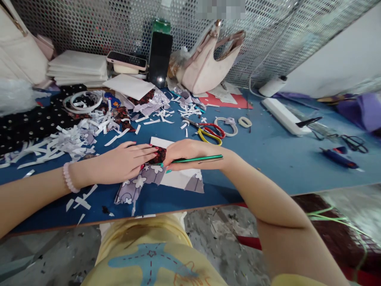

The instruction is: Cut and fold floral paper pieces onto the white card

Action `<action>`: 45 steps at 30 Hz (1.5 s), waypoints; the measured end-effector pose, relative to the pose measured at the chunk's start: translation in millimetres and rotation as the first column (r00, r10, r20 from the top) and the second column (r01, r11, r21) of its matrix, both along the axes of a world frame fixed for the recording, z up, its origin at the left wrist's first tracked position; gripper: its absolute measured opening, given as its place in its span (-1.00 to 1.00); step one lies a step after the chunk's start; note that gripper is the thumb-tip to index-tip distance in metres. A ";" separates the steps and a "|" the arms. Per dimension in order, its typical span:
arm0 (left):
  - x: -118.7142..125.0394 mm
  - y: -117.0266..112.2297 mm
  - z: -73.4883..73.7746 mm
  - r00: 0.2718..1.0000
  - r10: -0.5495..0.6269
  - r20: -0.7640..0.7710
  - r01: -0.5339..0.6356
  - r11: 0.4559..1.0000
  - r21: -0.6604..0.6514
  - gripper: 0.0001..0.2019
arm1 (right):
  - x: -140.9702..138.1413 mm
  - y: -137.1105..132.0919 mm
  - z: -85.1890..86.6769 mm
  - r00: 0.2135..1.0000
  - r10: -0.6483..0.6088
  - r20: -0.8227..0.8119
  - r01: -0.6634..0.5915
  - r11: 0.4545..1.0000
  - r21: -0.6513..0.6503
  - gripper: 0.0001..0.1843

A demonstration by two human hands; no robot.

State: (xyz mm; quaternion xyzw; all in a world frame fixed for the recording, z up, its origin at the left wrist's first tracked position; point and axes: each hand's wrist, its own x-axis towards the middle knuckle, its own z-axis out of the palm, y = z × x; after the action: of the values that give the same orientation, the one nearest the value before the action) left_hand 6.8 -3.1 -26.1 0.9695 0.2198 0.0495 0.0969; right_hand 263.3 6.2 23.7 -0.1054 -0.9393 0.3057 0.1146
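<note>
Left hand (pixel 127 162) on dark fabric (pixel 158 155), right hand (pixel 190 151) (with green tool (pixel 199 159)) beside.

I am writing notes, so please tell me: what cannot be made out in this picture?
Head view:
Green tool: one end hidden by the right hand.
Dark fabric: partly covered by the left hand.
Cream bag: cut off by the left edge.
Yellow shirt: cut off by the bottom edge.

Shirt (pixel 139 234), yellow, blue starfish print (pixel 151 254), dashed stitch-like lines; bracelet (pixel 69 177), pale pink beads; left fingernails (pixel 142 167), red.
</note>
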 end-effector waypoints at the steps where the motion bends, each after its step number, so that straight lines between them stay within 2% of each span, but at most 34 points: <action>1: 0.0 -0.1 0.8 1.000 -0.002 0.001 0.002 1.000 -0.008 -0.52 | 0.4 1.3 1.0 1.000 -0.001 0.011 0.001 1.000 -0.001 -0.81; 8: -0.5 0.7 6.0 1.000 -0.031 -0.001 0.031 0.999 0.013 -0.55 | 3.5 3.1 0.2 1.000 -0.014 0.020 0.014 1.000 0.011 -0.77; 12: -3.6 2.0 9.4 0.993 -0.108 0.052 0.103 0.990 0.092 -0.65 | 10.3 1.9 -5.3 0.994 -0.105 -0.030 0.104 0.994 -0.040 -0.69; 17: -4.4 1.9 12.1 0.982 -0.156 0.104 0.143 0.983 0.119 -0.73 | 17.8 1.1 -15.9 0.962 -0.216 -0.167 0.193 0.971 -0.145 -0.61; 21: -3.6 2.3 9.5 0.982 -0.096 0.165 0.083 0.993 0.086 -0.75 | 11.9 -1.3 -24.6 0.960 -0.241 -0.142 0.218 0.962 -0.164 -0.59; 27: -3.9 4.1 5.6 0.974 0.067 0.217 -0.053 0.996 -0.068 -0.78 | 3.5 -3.6 -29.4 0.964 -0.238 -0.119 0.216 0.961 -0.169 -0.62; 33: -1.5 2.6 6.7 0.964 0.140 0.227 -0.102 0.980 -0.174 -0.82 | 3.3 -2.9 -33.6 0.963 -0.224 -0.153 0.196 0.964 -0.178 -0.62; 40: 1.0 -0.1 8.1 0.962 0.173 0.211 -0.140 0.977 -0.161 -0.88 | 2.3 0.5 -43.4 0.964 -0.185 -0.191 0.157 0.976 -0.153 -0.59; 45: -0.4 0.2 8.5 0.965 0.167 0.200 -0.140 0.980 -0.141 -0.88 | -1.5 -3.0 -38.3 0.972 -0.189 -0.140 0.174 0.978 -0.112 -0.70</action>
State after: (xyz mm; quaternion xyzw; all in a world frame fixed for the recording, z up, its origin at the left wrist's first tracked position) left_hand 6.4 -2.9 -17.7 0.9308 0.2853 0.1456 0.1761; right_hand 261.8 3.2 -14.6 -0.1731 -0.8981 0.3473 0.2069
